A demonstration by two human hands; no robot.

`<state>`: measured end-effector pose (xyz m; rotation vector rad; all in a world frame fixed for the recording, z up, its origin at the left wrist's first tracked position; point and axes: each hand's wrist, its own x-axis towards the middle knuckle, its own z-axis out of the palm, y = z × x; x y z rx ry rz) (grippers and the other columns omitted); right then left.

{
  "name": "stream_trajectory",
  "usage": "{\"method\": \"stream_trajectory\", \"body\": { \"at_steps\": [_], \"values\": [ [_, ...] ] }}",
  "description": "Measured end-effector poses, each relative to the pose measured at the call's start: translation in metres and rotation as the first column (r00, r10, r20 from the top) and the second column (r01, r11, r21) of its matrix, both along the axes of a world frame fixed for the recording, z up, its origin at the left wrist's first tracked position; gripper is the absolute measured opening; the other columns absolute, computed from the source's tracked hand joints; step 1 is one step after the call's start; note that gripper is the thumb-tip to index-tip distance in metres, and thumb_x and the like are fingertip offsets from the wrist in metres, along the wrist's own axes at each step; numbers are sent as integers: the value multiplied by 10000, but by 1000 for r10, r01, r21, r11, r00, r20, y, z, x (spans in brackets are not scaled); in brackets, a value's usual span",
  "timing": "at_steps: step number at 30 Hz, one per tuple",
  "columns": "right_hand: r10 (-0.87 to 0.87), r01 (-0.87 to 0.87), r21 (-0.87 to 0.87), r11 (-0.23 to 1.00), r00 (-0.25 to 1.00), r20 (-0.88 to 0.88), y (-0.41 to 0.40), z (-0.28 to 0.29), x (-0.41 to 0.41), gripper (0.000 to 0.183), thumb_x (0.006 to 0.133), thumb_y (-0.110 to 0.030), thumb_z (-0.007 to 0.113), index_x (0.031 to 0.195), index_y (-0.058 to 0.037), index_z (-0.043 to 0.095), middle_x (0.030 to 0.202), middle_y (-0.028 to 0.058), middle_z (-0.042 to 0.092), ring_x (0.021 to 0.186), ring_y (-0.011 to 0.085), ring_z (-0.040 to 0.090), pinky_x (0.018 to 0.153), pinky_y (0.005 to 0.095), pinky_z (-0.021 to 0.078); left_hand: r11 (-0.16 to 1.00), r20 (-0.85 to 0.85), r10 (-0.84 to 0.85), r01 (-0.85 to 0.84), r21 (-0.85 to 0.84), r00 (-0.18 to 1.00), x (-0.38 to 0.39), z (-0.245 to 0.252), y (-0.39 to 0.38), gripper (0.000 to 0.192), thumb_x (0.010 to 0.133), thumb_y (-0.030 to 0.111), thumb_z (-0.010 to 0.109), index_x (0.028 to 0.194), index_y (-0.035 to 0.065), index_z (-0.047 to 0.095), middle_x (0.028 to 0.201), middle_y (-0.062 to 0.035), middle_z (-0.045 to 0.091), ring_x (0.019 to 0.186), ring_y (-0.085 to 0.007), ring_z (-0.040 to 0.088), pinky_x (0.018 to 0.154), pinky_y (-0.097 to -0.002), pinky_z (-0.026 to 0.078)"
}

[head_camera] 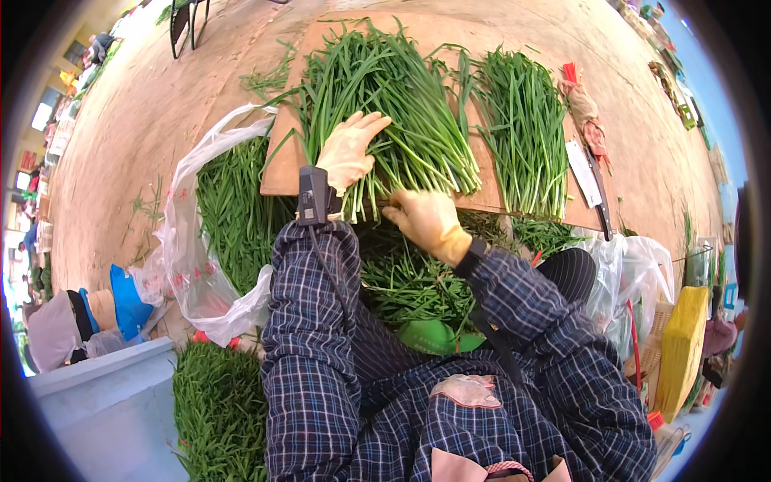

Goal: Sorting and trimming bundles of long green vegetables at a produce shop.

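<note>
My left hand (348, 150), in a pale rubber glove, lies palm down with fingers stretched on a large pile of garlic chives (391, 96). The pile spreads over a brown wooden board (283, 162), its pale stalk ends toward me. At the board's near edge, my right hand (427, 223), gloved too, has its fingers curled beside those stalk ends. Its fingertips are blurred, so whether a stalk is between them cannot be told. A smaller, neatly lined bundle of chives (524, 132) rests on the board's right part.
A knife with a broad blade (583, 175) and a cloth-wrapped bundle (584, 111) lie at the right. Left of the board, a plastic bag (187, 241) holds chives. Loose greens (415, 289) lie below my hands. A light-blue bin (108, 397) and yellow block (680, 349) stand nearer me.
</note>
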<state>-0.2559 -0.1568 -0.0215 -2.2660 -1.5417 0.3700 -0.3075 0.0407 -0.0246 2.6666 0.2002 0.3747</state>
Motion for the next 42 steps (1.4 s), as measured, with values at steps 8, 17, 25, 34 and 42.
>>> {"method": "stream_trajectory", "body": {
  "at_steps": [8, 17, 25, 34, 42],
  "values": [
    [-266, 319, -109, 941, 502, -823, 4, -37, -29, 288, 900, -248, 586, 848, 30, 637, 565, 42, 579, 450, 100, 495, 445, 251, 402, 987, -19, 87, -89, -133, 996, -14, 10, 10, 651, 750, 93, 597, 1370, 160, 411, 1459, -136, 325, 1373, -396, 195, 1118, -485, 198],
    [113, -140, -31, 990, 897, -427, -16, -45, -15, 331, 876, -401, 566, 934, -102, 696, 754, 113, 674, 687, 233, 656, 638, 339, 524, 914, -309, 303, -366, -173, 902, -9, -3, -8, 1082, 595, 313, 818, 1466, 251, 178, 1545, -68, 87, 1389, -437, 40, 1061, -657, 88],
    [268, -248, -321, 914, 963, 18, -44, 19, -13, 214, 839, -282, 594, 859, -73, 633, 745, 129, 661, 673, 294, 655, 598, 396, 514, 948, -107, 228, -246, -202, 968, -27, 9, 16, 909, 631, 183, 751, 1426, 161, 311, 1505, -160, 206, 1398, -346, 140, 1129, -426, 194],
    [30, -1, -167, 986, 985, 170, 40, -8, 0, 137, 825, -161, 531, 893, -116, 642, 696, 103, 659, 657, 278, 660, 610, 388, 513, 744, -63, 236, -223, -630, 970, -54, 14, 24, 667, 692, 8, 486, 1351, 108, 453, 856, -73, 616, 546, -70, 419, 556, -231, 390],
    [14, 0, -136, 991, 995, 103, 82, 5, -19, 337, 792, -293, 630, 1065, -100, 593, 733, 132, 661, 701, 308, 654, 639, 404, 514, 827, 34, 236, -183, -531, 971, -43, 15, 23, 641, 755, 216, 635, 1343, 59, 433, 1357, -191, 450, 1295, -282, 392, 1056, -334, 310]
  ]
}}
